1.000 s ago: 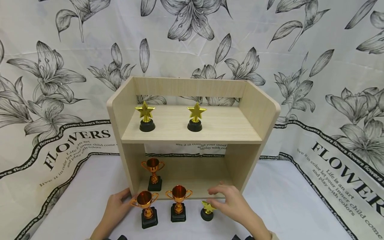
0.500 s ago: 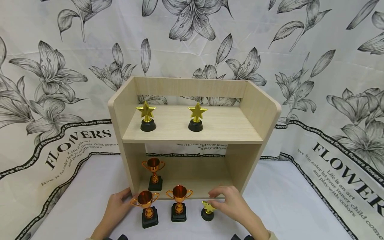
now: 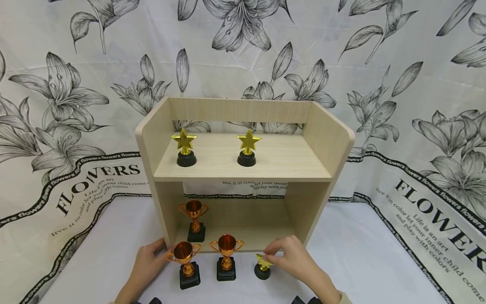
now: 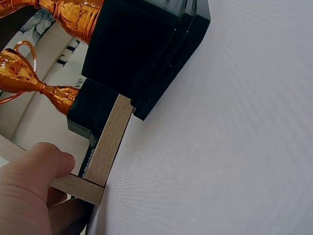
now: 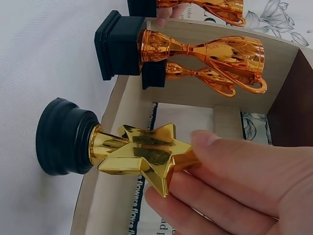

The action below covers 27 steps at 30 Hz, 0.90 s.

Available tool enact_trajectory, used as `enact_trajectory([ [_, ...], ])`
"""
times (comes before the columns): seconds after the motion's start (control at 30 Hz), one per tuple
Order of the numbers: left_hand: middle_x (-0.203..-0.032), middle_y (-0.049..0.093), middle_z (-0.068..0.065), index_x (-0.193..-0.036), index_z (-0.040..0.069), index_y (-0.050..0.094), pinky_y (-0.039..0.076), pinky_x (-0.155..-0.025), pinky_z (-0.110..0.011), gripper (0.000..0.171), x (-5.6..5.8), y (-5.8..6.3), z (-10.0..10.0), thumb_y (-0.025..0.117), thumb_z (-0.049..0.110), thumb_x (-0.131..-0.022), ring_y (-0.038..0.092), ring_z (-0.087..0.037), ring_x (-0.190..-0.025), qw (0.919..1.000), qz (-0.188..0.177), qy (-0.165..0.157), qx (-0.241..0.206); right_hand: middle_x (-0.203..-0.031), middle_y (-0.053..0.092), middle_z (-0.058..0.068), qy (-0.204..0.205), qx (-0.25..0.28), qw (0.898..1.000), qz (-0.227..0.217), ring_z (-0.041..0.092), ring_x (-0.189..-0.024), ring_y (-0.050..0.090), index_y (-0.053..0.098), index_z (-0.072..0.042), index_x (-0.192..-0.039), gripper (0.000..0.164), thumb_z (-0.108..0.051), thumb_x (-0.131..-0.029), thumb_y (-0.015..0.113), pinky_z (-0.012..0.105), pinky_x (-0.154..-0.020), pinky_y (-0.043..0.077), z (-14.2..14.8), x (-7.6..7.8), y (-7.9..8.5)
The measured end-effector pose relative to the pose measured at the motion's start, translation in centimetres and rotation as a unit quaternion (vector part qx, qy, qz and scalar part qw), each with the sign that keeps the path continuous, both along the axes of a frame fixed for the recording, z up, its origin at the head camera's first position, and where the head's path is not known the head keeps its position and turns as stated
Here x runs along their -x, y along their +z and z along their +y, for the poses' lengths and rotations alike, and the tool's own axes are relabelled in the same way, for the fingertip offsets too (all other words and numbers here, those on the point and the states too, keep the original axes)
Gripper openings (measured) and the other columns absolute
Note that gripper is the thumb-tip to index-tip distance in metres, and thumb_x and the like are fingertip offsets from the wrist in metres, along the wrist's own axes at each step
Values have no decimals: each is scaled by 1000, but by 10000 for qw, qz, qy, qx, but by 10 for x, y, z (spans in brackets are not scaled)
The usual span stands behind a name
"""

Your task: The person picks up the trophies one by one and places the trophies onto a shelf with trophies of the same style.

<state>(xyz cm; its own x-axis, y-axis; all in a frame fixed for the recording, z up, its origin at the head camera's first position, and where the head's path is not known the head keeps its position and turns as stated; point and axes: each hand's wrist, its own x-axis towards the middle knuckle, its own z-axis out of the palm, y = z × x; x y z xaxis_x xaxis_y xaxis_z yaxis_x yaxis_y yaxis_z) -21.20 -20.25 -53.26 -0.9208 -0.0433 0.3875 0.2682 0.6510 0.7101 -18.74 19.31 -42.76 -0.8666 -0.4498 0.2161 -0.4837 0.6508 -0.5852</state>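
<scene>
My left hand [image 3: 147,264] grips the lower front corner of the wooden shelf's [image 3: 243,178] left side panel, thumb inside and fingers outside in the left wrist view. With thumb and fingers, my right hand [image 3: 294,259] pinches the top of a gold star trophy [image 5: 146,152], whose round black base [image 3: 262,272] appears to rest on the white cloth. Two bronze cup trophies, one at left [image 3: 189,274] and one in the middle [image 3: 226,270], stand on the cloth before the shelf. Another bronze cup trophy [image 3: 195,232] is upright on the lower level, at its left.
On the upper level stand two gold star trophies, one at left [image 3: 186,158] and one near the middle [image 3: 247,158]. Behind the shelf hangs a flower-printed cloth [image 3: 243,71]. White cloth [image 3: 341,253] covers the table around the shelf.
My right thumb and fingers have closed in on the top of the front star trophy. My left hand and the other trophies stay where they were.
</scene>
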Motion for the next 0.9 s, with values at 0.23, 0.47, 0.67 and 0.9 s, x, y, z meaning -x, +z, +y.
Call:
enact_trajectory([
  [0.23,-102,69,-18,-108,-4,67,52,-81,-49,40,0,0,-1,77,20,-77,65,-35,-97,9999,107,-34,26,-79,69,-11,144,-122,9998,21,-1,-71,60,75,-15,-82,8,-11,-76,74,28,-62,52,0,1,-2],
  [0.47,-102,69,-17,-108,-4,67,52,-81,-49,40,0,0,0,77,19,-76,65,-35,-97,9999,123,-36,22,-79,70,-10,223,-167,9995,139,-1,-71,61,75,-14,-84,12,-8,-73,75,30,-64,53,0,0,-2],
  [0.67,-102,69,-18,-108,-4,67,52,-82,-49,40,0,1,1,77,19,-77,65,-35,-97,10000,82,-12,28,-79,69,-12,167,-295,9994,101,-2,-72,60,75,-15,-84,11,-9,-74,75,31,-65,53,-1,-1,-1],
  [0.9,-103,69,-19,-109,-4,66,52,-82,-49,42,1,-1,0,76,21,-77,65,-36,-98,10000,-25,16,43,-78,69,-11,153,-320,9994,48,-2,-71,61,74,-14,-83,11,-8,-74,75,31,-65,53,-1,-1,0],
])
